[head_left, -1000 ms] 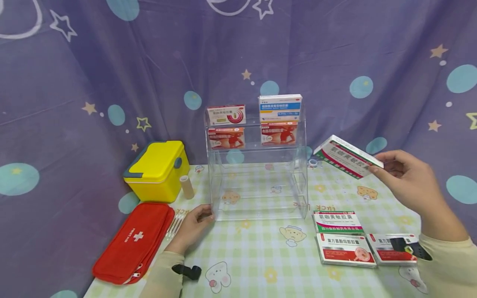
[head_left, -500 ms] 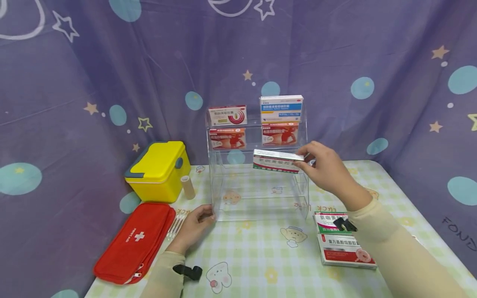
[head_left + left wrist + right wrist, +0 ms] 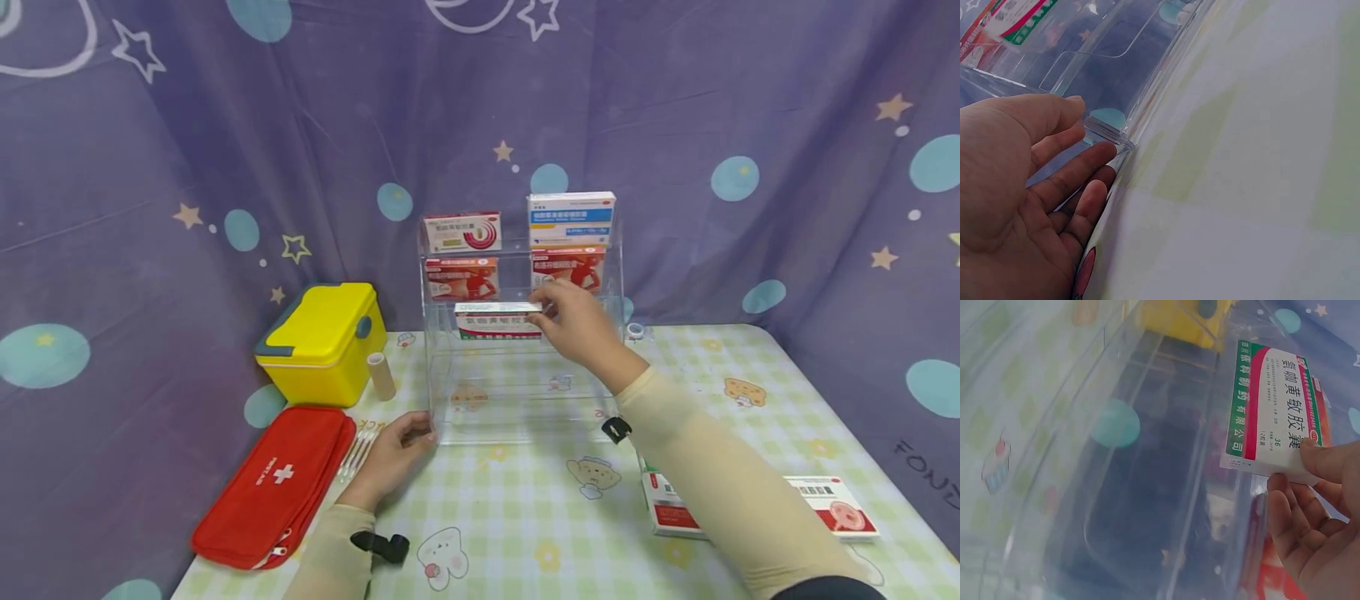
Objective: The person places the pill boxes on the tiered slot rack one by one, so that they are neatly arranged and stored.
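A white medicine box with green and magenta bands (image 3: 495, 322) is pinched at its right end by my right hand (image 3: 576, 321). In the right wrist view, the thumb lies on the printed face of this medicine box (image 3: 1272, 406), with the fingers curled beneath. The box overlaps the third tier of a clear acrylic display stand (image 3: 525, 433). Beside the stand's lower left corner, my left hand (image 3: 393, 458) rests low at the tablecloth. In the left wrist view, that hand (image 3: 1047, 169) has relaxed fingers, their tips right at the stand's corner (image 3: 1110, 132).
The upper tiers hold a capsule box (image 3: 462, 232), a blue-striped box (image 3: 572, 219) and two red boxes (image 3: 462, 280). More medicine boxes (image 3: 832, 507) lie at front right, partly behind the sleeve. At left are a yellow case (image 3: 322, 333), beige roll (image 3: 381, 377), swabs (image 3: 356, 454) and red first-aid pouch (image 3: 273, 492).
My right hand has carried the green-banded medicine box leftward from the right of the stand to its third tier, turning it level. The left hand stays at the stand's corner.
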{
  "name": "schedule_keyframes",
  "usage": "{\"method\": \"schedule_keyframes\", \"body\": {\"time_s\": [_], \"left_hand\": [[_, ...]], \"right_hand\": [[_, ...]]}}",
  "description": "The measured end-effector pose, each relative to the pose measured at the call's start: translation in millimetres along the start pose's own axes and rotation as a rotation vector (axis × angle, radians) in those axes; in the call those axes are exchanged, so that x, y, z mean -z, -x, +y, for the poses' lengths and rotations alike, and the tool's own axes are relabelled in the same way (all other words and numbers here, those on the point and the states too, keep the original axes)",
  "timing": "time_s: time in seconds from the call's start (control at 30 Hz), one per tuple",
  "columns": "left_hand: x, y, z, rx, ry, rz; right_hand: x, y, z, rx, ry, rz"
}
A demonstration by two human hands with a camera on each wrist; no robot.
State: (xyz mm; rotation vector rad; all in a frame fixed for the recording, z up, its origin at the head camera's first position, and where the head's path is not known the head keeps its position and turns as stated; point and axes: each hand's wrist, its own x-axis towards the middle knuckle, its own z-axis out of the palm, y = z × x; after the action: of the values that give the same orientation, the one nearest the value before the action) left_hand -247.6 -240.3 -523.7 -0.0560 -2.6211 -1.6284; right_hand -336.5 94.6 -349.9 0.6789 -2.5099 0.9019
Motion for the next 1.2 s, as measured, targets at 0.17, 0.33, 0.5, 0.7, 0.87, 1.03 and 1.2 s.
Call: {"method": "schedule_keyframes", "body": {"time_s": [0.17, 0.33, 0.5, 0.7, 0.87, 1.03, 1.2], "left_hand": [[-1.7, 0.1, 0.0, -0.01, 0.006, 0.004], [0.8, 0.3, -2.0, -0.03, 0.033, -0.023], [2.2, -0.1, -1.9, -0.032, 0.035, -0.034], [2.1, -0.6, -0.7, -0.031, 0.017, -0.023], [1.0, -0.9, -1.4, -0.016, 0.019, -0.008], [1.0, -1.1, -2.8, -0.02, 0.032, -0.008], [2.2, -1.0, -3.6, -0.014, 0.005, -0.021]], "right_hand": [[-17.7, -6.1, -4.5, -0.047, -0.055, -0.041], [-28.9, -8.1, -8.2, -0.049, -0.114, -0.063], [-32.7, -8.4, -9.6, -0.047, -0.155, -0.064], [-33.7, -8.7, -9.2, -0.059, -0.176, -0.064], [-34.2, -8.6, -9.4, -0.054, -0.169, -0.06], [-34.5, -6.9, -8.2, -0.053, -0.179, -0.06], [-29.9, -0.6, -7.1, -0.062, -0.211, -0.062]]}}
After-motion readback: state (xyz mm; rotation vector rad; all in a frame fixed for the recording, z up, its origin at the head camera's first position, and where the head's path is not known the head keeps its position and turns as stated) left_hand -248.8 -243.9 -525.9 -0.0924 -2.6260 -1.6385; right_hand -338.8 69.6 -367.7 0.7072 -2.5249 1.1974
